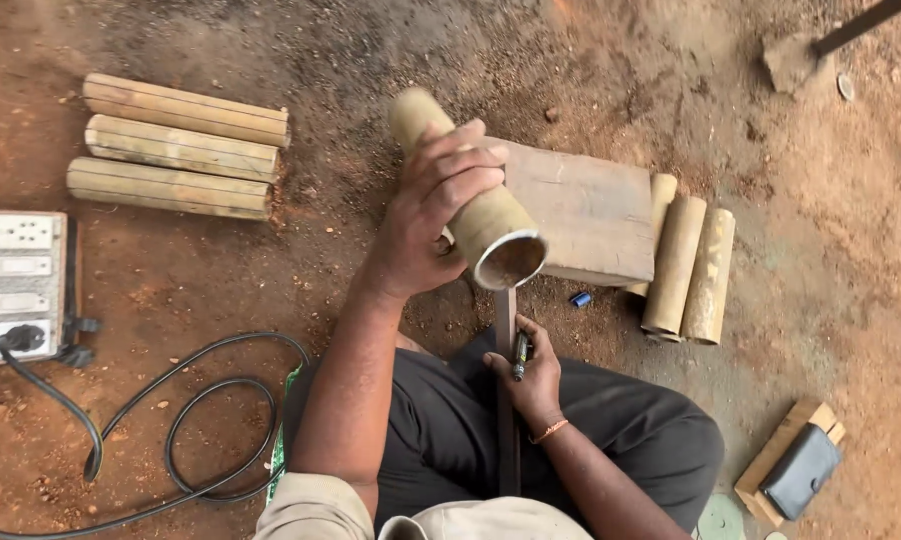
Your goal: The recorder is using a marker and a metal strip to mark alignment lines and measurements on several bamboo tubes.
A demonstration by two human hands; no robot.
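Observation:
My left hand [426,215] grips a short hollow bamboo tube [486,225], holding it up with its open end tilted toward me. My right hand [529,378] rests on my lap, holding a dark pen-like marker [520,357] against a long thin metal strip [508,400] that runs up toward the tube's open end. Behind the tube lies a flat wooden block [591,205] on the dirt ground.
Three bamboo tubes [176,148] lie at the upper left, three more [686,265] to the right of the block. A switchboard [16,285] with a black cable [191,420] is at the left. A small blue cap [580,298], a dark pouch on wood [801,470] and a hammer-like tool [796,55] lie around.

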